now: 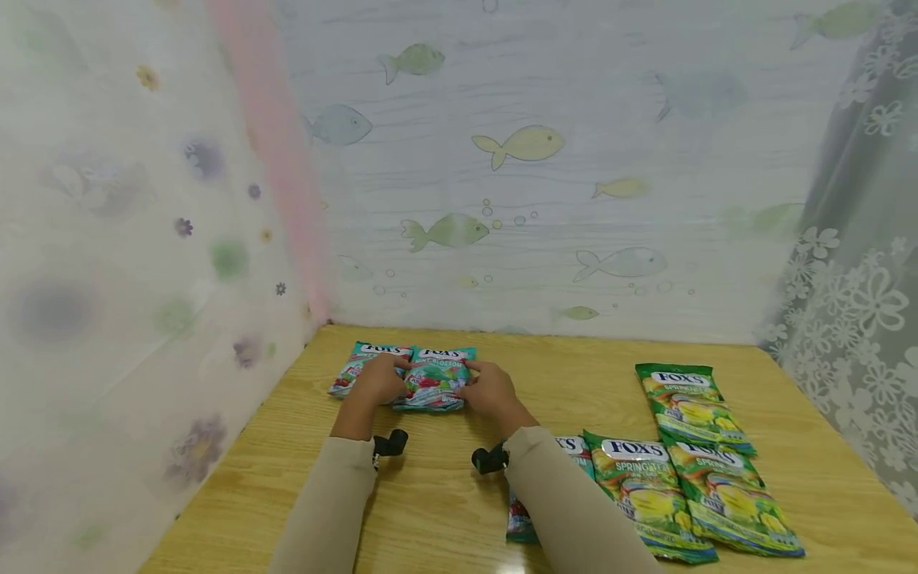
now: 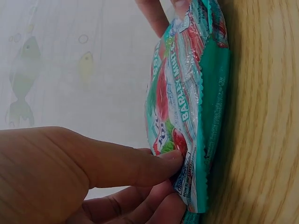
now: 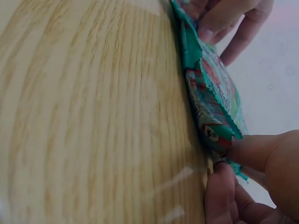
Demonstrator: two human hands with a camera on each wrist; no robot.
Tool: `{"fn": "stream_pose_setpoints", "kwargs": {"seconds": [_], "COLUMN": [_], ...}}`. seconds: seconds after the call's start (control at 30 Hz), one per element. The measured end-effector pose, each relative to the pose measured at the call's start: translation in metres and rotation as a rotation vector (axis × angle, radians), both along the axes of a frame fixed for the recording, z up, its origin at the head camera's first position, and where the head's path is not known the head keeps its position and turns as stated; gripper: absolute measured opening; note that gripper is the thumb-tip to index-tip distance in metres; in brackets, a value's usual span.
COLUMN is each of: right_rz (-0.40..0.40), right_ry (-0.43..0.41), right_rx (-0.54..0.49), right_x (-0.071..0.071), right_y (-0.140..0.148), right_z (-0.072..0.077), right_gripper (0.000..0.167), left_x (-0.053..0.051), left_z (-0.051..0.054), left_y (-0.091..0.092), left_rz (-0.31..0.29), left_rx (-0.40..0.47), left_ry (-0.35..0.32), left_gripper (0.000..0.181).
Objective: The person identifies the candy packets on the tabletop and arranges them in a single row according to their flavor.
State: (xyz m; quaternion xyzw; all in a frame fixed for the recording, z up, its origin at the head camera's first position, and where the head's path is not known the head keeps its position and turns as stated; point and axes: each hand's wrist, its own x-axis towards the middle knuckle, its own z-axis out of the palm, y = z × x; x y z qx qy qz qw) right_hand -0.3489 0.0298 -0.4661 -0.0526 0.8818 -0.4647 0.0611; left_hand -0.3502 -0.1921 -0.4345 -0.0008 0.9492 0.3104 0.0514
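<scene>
A teal FOX'S candy bag [image 1: 434, 383] with red fruit pictures lies on the wooden table, held by both hands at its two sides. On its left side my left hand [image 1: 382, 378] pinches the edge, the thumb [image 2: 161, 165] lying over the wrapper. My right hand [image 1: 491, 389] grips the opposite side, thumb and fingertips closing on a corner in the right wrist view. Just left of this bag is a second teal candy bag [image 1: 351, 368], partly covered by my left hand. The two bags touch or overlap; which of these I cannot tell.
Green FOX'S candy bags lie at the right: one farther back [image 1: 692, 406], one nearer [image 1: 638, 494] and one beside it [image 1: 735, 498]. Another teal bag [image 1: 519, 518] is partly behind my right sleeve [image 1: 566, 502]. Patterned walls border the wooden table [image 1: 430, 510] at the left and back.
</scene>
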Motion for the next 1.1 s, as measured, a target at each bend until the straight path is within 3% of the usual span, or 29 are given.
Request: {"fn": "stream_pose_setpoints", "kwargs": {"seconds": [0.17,0.43,1.1], "right_rz": [-0.004,-0.007,0.014], "right_ry": [0.016,-0.041,-0.018], "right_rx": [0.014,-0.099,-0.033], "right_x": [-0.0012,0.0029,0.0034], "right_y": [0.0002,0.0050,0.0072], "right_z": [-0.0011,-0.0048,-0.0048], "right_gripper": [0.064,0.062,0.058], "left_x": [0.0008,0.0005,-0.0030], "left_z": [0.0009,-0.0030,-0.0041], "left_y": [-0.0024,-0.0045,-0.0063], "left_rz": [0.009,-0.020,-0.023], "left_rx": [0.002,0.029,-0.001], "left_ry": [-0.001,0.000,0.000], "left_gripper": [0.049,0.049,0.048]}}
